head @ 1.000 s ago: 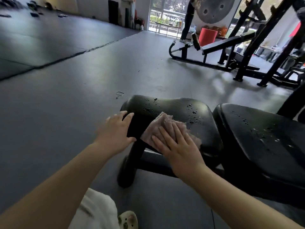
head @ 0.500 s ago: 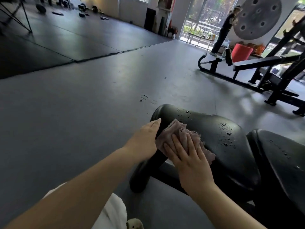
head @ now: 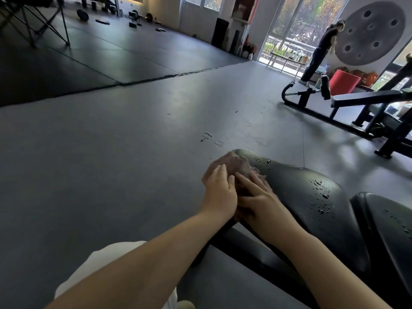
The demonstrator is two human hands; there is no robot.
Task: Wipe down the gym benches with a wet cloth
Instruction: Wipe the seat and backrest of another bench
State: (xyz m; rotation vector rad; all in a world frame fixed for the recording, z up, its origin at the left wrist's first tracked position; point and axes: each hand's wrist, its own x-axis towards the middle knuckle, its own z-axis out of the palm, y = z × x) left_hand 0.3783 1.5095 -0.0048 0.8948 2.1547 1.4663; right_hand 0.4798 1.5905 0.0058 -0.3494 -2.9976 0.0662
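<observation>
Your left hand [head: 219,190] has come off the pad's end onto the cloth [head: 237,166], fingers flat beside your right hand [head: 256,198], also flat. Both press the cloth on the desk [head: 312,197], so wiping continues; droplets remain to the right. No readable writing.

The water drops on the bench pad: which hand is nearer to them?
Right. The right hand lies on the cloth beside the water drops; the left hand is farther, at the pad's end.

Grey rubber floor [head: 111,134] under daylight from tall windows [head: 298,21]; a round grey disc [head: 370,32], perhaps decor, on the wall.
</observation>
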